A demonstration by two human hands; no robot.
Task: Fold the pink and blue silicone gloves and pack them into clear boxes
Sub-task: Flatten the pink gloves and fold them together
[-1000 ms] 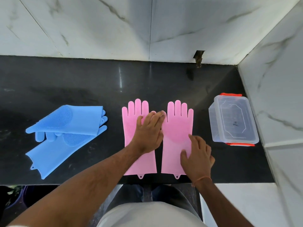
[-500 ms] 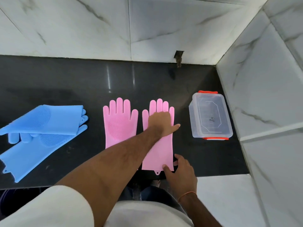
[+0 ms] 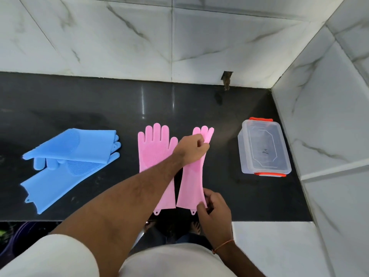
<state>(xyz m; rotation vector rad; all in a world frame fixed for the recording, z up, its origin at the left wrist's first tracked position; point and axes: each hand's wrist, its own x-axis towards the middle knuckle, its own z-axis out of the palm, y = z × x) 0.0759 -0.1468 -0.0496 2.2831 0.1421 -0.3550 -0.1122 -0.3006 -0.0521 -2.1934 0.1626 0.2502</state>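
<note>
Two pink silicone gloves lie side by side on the black counter (image 3: 119,108). The left pink glove (image 3: 154,148) lies flat, fingers pointing away from me. My left hand (image 3: 190,149) reaches across and pinches the right pink glove (image 3: 192,176) at its finger end, where its right edge is lifted and narrowed. My right hand (image 3: 213,206) pinches the same glove's cuff corner near the counter's front edge. Two blue gloves (image 3: 65,156) lie crossed at the left. A clear box (image 3: 263,149) with orange clips stands lidded at the right.
White marble-tiled walls close the back and the right side (image 3: 319,136). The counter's front edge runs just below the glove cuffs, with a white ledge (image 3: 269,236) at the lower right. A small dark notch (image 3: 227,78) sits in the back wall.
My left hand went from lying flat on the right pink glove to pinching its finger end. My right hand closed on the cuff corner, and the glove's right edge lifted off the counter.
</note>
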